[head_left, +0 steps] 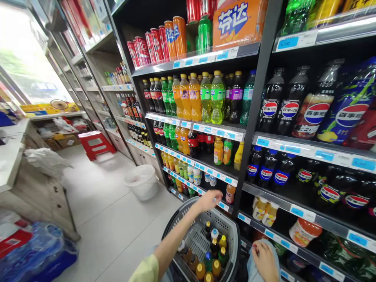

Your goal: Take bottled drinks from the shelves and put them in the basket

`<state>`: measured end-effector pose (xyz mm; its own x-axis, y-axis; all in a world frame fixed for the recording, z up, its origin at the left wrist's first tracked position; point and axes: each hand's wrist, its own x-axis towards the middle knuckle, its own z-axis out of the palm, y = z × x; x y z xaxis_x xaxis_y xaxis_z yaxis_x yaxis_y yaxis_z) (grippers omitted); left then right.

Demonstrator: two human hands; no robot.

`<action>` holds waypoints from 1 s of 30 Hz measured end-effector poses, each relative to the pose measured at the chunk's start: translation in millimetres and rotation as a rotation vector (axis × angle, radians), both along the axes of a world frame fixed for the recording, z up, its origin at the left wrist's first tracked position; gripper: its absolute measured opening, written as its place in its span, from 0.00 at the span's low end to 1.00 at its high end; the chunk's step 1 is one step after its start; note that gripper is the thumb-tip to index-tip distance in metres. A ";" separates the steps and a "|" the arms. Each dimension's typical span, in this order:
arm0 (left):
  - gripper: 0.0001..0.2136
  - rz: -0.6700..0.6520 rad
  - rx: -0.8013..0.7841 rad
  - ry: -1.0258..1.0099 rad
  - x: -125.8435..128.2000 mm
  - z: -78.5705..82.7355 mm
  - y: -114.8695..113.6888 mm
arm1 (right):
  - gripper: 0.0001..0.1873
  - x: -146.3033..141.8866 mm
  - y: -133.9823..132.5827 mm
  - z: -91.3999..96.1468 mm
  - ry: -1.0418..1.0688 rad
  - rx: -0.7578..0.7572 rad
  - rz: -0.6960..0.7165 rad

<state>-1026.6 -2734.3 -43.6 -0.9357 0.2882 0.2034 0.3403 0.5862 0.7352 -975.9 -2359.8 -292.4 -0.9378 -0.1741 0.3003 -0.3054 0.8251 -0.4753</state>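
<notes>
My left hand [209, 200] reaches over the rim of a grey shopping basket [232, 235], close to the low shelf edge with its price tags. Its fingers are loosely bent, with nothing visible in them. The nearest item on that shelf is a small bottle of orange-pink drink [230, 194], apart from the hand. Inside the basket stand several bottles, among them a yellow-capped dark bottle [214, 247], a blue-capped green bottle [208, 261] and orange drink bottles [200, 270]. On my denim-covered knee rests my right hand [263, 259], fingers laid over it and holding nothing.
Drink shelves [202, 127] rise ahead, with cola bottles [269, 109] on the right-hand unit. A white bucket [143, 182] and a red stool [95, 144] stand on the floor to the left. Shrink-wrapped water bottles [44, 250] lie by the counter [14, 164].
</notes>
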 end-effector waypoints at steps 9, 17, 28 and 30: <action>0.10 0.427 0.321 0.665 -109.5 215.7 -33.2 | 0.15 -2.5 -2.1 -2.1 0.111 -0.053 -0.013; 0.22 0.608 0.387 0.653 -168.1 314.4 -45.3 | 0.14 -2.8 -2.4 0.3 0.117 -0.064 0.004; 0.33 0.775 0.315 0.514 -196.3 337.7 -19.8 | 0.12 -13.5 -5.1 -4.1 0.154 -0.059 0.002; 0.32 0.783 0.344 0.559 -193.4 333.3 -16.0 | 0.09 -15.2 -8.0 -4.7 0.189 -0.083 -0.012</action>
<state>-1220.0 -2750.3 289.7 -0.5823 -0.5197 0.6252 0.2983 0.5788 0.7590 -991.1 -2367.8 -297.2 -0.8655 -0.1304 0.4836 -0.3857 0.7895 -0.4775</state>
